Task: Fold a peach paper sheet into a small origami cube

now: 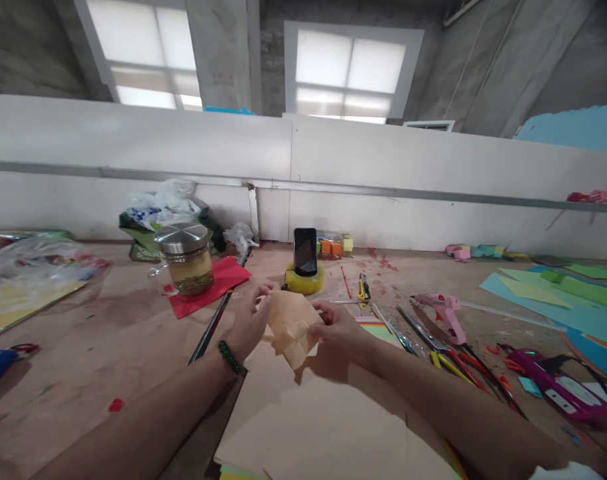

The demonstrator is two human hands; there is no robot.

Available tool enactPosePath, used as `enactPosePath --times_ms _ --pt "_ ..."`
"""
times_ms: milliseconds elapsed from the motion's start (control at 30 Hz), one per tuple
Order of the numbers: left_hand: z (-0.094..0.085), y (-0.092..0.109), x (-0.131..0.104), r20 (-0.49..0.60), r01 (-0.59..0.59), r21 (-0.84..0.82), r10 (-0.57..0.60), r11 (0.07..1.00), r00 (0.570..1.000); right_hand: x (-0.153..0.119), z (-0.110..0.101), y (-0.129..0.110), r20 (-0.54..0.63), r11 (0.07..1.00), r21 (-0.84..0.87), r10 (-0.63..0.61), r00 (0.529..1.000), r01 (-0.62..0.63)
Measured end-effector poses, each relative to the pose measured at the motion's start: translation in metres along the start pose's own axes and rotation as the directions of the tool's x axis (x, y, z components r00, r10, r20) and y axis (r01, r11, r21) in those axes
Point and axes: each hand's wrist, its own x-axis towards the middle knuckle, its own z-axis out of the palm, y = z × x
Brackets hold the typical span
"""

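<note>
Between my two hands is a piece of folded peach paper point(294, 327), creased into several flaps and tilted toward me. My left hand point(250, 317), with a dark green beaded bracelet point(230, 357) at the wrist, is closed on the paper's left edge. On the other side, my right hand point(340, 327) pinches its right edge with thumb and fingers. Below both hands lies a stack of peach paper sheets point(313, 427), with coloured sheets showing at its edges.
A lidded glass jar of tea point(190, 270) stands on red paper point(228, 277) at left. Ahead, a phone point(305, 252) leans on a yellow tape roll point(306, 279). Rightward lie a yellow cutter point(364, 287), scissors point(428, 331), a pink glue gun point(452, 317) and a magenta device point(558, 387).
</note>
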Motion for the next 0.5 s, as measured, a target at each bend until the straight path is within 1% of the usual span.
enactPosePath --times_ms 67,133,167,233,267,300,333,367,400,433,467,500 --pt "-0.001 -0.005 0.003 0.000 0.079 -0.062 -0.079 0.995 0.997 0.001 -0.002 0.000 0.024 1.000 -0.007 0.012 1.000 -0.012" --pt "0.000 -0.005 0.004 0.005 0.139 -0.127 -0.139 0.982 0.990 0.001 -0.003 -0.001 0.020 0.999 -0.022 0.033 0.999 -0.033" --pt "0.002 -0.003 0.003 0.011 0.161 -0.161 -0.161 0.974 0.987 0.002 -0.004 -0.002 -0.007 0.999 -0.019 0.043 0.999 -0.043" --pt "0.006 0.002 0.000 0.043 0.193 -0.224 -0.188 0.955 0.981 0.003 -0.005 -0.002 -0.099 0.998 0.029 0.051 0.994 -0.049" --pt "0.009 0.006 -0.003 0.087 0.218 -0.251 -0.202 0.943 0.975 0.004 -0.004 -0.002 -0.153 0.997 0.065 0.049 0.987 -0.039" --pt "0.012 0.009 -0.007 0.158 0.256 -0.277 -0.219 0.926 0.963 0.005 -0.004 -0.002 -0.199 0.994 0.103 0.040 0.979 -0.020" --pt "0.015 0.012 -0.011 0.244 0.305 -0.294 -0.237 0.906 0.940 0.005 -0.003 -0.002 -0.229 0.990 0.141 0.030 0.973 0.002" --pt "0.018 0.014 -0.015 0.368 0.390 -0.309 -0.269 0.868 0.890 0.005 -0.001 -0.001 -0.245 0.985 0.171 0.020 0.969 0.023" --pt "0.020 0.015 -0.019 0.453 0.450 -0.309 -0.287 0.837 0.844 0.005 0.001 -0.001 -0.248 0.981 0.190 0.009 0.969 0.039" --pt "0.021 0.016 -0.022 0.503 0.494 -0.305 -0.302 0.815 0.810 0.005 0.003 0.000 -0.241 0.979 0.196 -0.005 0.970 0.054" --pt "0.022 0.016 -0.024 0.527 0.519 -0.300 -0.315 0.800 0.790 0.004 0.005 0.000 -0.223 0.980 0.189 -0.021 0.975 0.064" --pt "0.022 0.015 -0.025 0.524 0.525 -0.294 -0.324 0.799 0.787 0.003 0.008 0.000 -0.199 0.982 0.173 -0.036 0.979 0.071"
